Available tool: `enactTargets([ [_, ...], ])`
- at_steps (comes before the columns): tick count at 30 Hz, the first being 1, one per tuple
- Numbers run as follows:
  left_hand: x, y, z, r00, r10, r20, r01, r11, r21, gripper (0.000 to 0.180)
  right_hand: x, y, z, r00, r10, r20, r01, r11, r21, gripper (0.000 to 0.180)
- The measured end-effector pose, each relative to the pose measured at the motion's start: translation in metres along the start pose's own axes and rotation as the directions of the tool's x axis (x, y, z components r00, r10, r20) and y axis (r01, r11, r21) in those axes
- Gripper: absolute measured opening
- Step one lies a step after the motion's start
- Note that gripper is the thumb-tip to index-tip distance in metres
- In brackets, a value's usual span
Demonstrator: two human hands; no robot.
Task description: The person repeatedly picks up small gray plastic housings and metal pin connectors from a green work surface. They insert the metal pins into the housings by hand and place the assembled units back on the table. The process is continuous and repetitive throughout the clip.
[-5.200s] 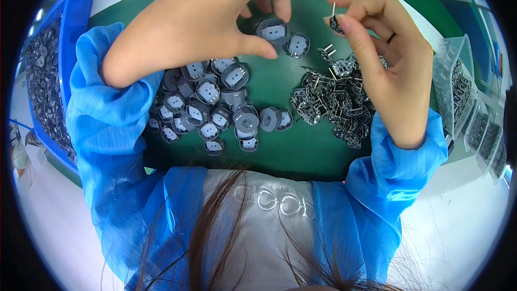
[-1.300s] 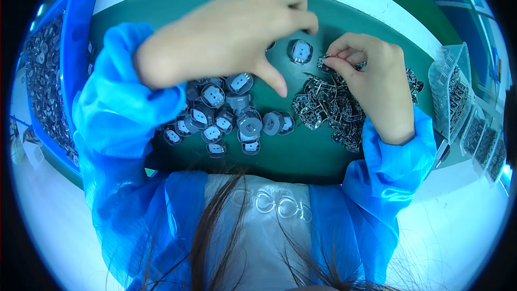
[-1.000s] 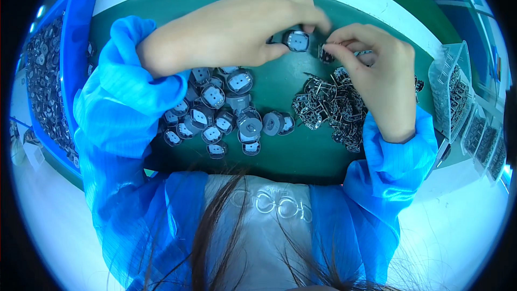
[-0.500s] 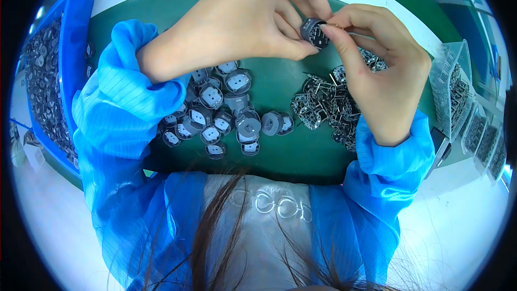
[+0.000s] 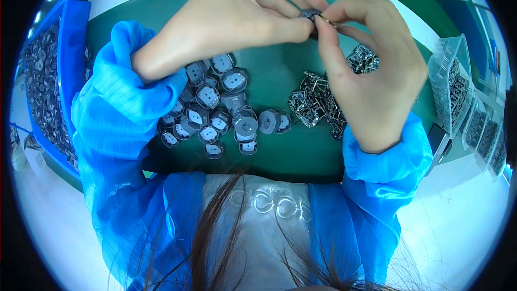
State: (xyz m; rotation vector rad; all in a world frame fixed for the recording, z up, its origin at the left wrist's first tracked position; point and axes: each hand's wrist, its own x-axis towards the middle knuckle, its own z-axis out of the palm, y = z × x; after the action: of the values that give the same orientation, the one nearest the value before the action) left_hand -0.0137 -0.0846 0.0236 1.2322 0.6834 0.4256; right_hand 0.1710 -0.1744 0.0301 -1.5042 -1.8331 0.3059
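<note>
My left hand point(image 5: 264, 8) pinches a small round dark housing point(image 5: 311, 14) between thumb and fingers, above the far part of the green table. Thumb and forefinger of my right hand point(image 5: 371, 48) press together at the right side of this housing, on a small metal piece point(image 5: 329, 21) that shows only as a brassy tip. The fingers hide most of both parts. Below my left wrist lies a cluster of round grey housings point(image 5: 221, 108) with pale faces. Beside my right hand is a heap of small black and metal parts point(image 5: 318, 99).
A blue bin point(image 5: 67, 75) full of small dark parts stands at the left. On the right are a clear plastic box point(image 5: 449, 86) of metal pieces and smaller clear trays point(image 5: 482, 137). A dark flat device point(image 5: 437, 143) lies by the table's right edge.
Both hands have shifted slightly away from me and to the left. The housing has turned, so its open face, visible before, is now mostly hidden by the fingers.
</note>
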Motion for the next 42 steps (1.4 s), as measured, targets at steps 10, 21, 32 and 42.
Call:
enactTargets([
  [10, 0.012, 0.010, -0.013, 0.989, 0.144, 0.018, -0.143, 0.951, 0.274, 0.026, 0.005, 0.017, 0.001, 0.904, 0.226, 0.364, -0.414, 0.679, 0.606, 0.039],
  [21, 0.041, 0.000, -0.115, 0.839, 0.437, -0.325, 0.157, 0.376, 0.913, 0.040, -0.029, 0.079, -0.104, 0.795, 0.606, 0.007, -0.423, 0.563, -0.710, 0.019],
  [32, -0.133, -0.007, -0.105, 1.000, -0.003, 0.003, -0.002, 0.343, 0.939, 0.141, -0.031, 0.104, -0.087, 0.876, 0.478, 0.060, -0.354, 0.724, -0.592, 0.015],
  [42, -0.072, -0.057, -0.046, 0.935, 0.321, 0.149, -0.256, 0.325, 0.910, 0.107, -0.006, 0.071, -0.084, 0.932, 0.362, 0.019, -0.243, 0.663, -0.708, 0.023],
])
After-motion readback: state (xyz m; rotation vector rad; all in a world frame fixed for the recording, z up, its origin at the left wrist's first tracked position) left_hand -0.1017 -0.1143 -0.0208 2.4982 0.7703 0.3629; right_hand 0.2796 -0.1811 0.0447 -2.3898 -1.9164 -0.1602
